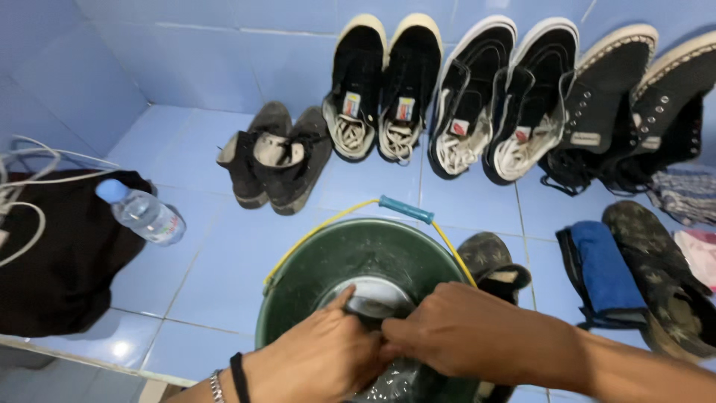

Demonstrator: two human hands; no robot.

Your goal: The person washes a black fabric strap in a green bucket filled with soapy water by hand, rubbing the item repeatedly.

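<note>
Over the green bucket point(373, 261), seen from the head camera, the left hand point(328, 358) and the right hand point(462, 332) meet and pinch together a dark wet shoe point(373, 304), kept low inside so water falls back. More shoes lean on the blue wall point(186, 45); a bottle point(142, 213) lies aside.

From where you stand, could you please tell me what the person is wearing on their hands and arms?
Both hands are bare, with no gloves and no sleeves in view on either forearm. The left hand has two bands at the wrist: a thin black band and, beside it, a silver-coloured chain bracelet. The right hand and its wrist show nothing worn.
</note>
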